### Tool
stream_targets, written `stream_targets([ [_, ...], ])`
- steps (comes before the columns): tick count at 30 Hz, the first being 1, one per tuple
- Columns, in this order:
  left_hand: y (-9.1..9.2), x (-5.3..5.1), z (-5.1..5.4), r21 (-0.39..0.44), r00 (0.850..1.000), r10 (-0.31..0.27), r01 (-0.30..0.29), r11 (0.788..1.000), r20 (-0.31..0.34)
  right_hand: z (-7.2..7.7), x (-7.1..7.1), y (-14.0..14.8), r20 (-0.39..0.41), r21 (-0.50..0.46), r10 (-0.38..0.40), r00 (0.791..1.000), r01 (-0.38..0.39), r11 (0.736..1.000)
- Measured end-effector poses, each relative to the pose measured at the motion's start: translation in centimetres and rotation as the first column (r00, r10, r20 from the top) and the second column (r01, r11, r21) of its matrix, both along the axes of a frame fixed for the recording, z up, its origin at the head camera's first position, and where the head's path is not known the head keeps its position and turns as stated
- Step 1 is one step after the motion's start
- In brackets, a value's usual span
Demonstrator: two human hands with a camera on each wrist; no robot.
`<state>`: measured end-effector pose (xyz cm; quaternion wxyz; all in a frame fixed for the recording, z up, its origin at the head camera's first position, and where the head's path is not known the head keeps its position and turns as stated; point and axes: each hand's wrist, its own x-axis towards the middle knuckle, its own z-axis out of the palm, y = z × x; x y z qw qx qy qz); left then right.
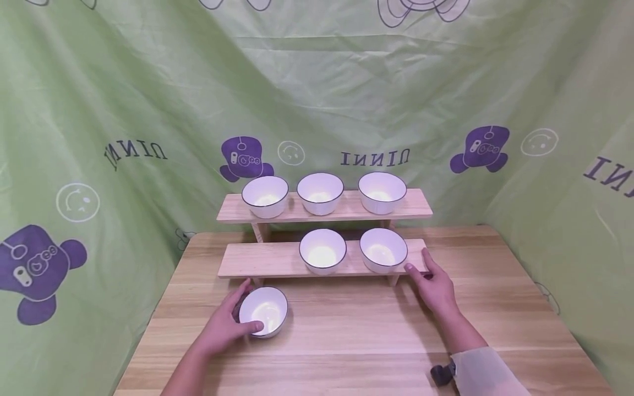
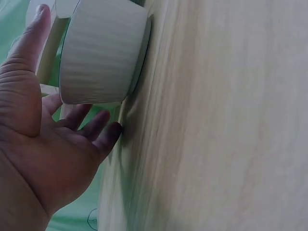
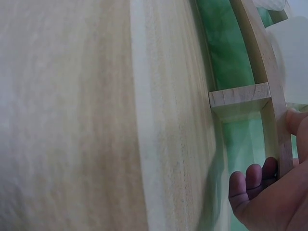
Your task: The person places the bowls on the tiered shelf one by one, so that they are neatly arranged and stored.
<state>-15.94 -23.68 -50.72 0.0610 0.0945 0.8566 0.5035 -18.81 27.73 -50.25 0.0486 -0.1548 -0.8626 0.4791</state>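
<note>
A white bowl with a dark rim point(image 1: 264, 311) stands on the table in front of the shelf's left end. My left hand point(image 1: 225, 324) is around its left side, the straight thumb over the rim and the fingers spread loosely beside the wall. In the left wrist view, a gap shows between the palm and the bowl point(image 2: 103, 53). My right hand point(image 1: 437, 289) holds the right end of the lower wooden shelf board point(image 1: 267, 259). Its thumb lies at the front edge, close to a bowl point(image 1: 383, 250); the other fingers curl below the board point(image 3: 276, 91).
Another bowl point(image 1: 322, 251) sits mid-way along the lower board, whose left part is bare. Three matching bowls, including the middle one point(image 1: 320, 193), line the upper board point(image 1: 230, 209). A green curtain point(image 1: 317, 110) surrounds the wooden table point(image 1: 346, 341).
</note>
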Motion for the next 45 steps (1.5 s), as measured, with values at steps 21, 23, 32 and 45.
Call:
stream_targets([
  [21,1.5,0.5,-0.1,-0.125,1.0,-0.009,0.01,0.992,0.008,0.4,-0.2,0.1,0.006,0.0,0.006,1.0,-0.006,1.0],
  [23,1.5,0.5,-0.1,-0.136,1.0,-0.007,0.007,0.991,0.006,0.6,-0.1,0.0,0.009,0.005,0.007,1.0,-0.007,1.0],
  [32,1.6,0.9,-0.7,-0.164,0.999,0.013,-0.02,0.986,-0.041,0.4,0.4,-0.1,0.043,0.019,0.02,0.999,-0.02,1.0],
  [45,1.7,0.3,-0.8,-0.179,0.995,0.06,-0.074,0.981,-0.085,0.3,0.3,-0.1,0.031,0.011,0.02,0.999,-0.02,1.0],
])
